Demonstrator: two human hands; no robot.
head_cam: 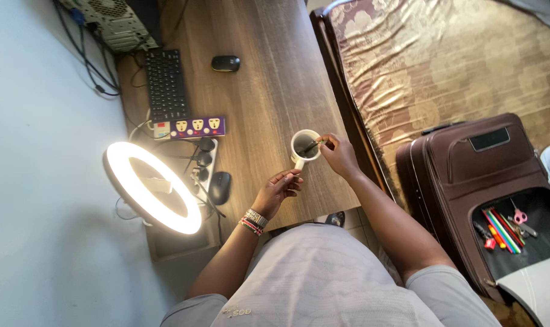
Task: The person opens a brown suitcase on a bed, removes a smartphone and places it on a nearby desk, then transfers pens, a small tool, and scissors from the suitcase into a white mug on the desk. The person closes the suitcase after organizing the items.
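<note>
Fingers of right hand pinch thin stick in round white mug.

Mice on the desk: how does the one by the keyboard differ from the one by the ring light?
The far mouse lies crosswise on bare wood right of the keyboard; the near mouse lies lengthwise among cables beside the ring light, nearer the left hand. Both are dark, untouched.

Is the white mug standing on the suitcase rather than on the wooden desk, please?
No, the white mug stands on the wooden desk, with the left hand at its handle; the suitcase lies apart.
</note>
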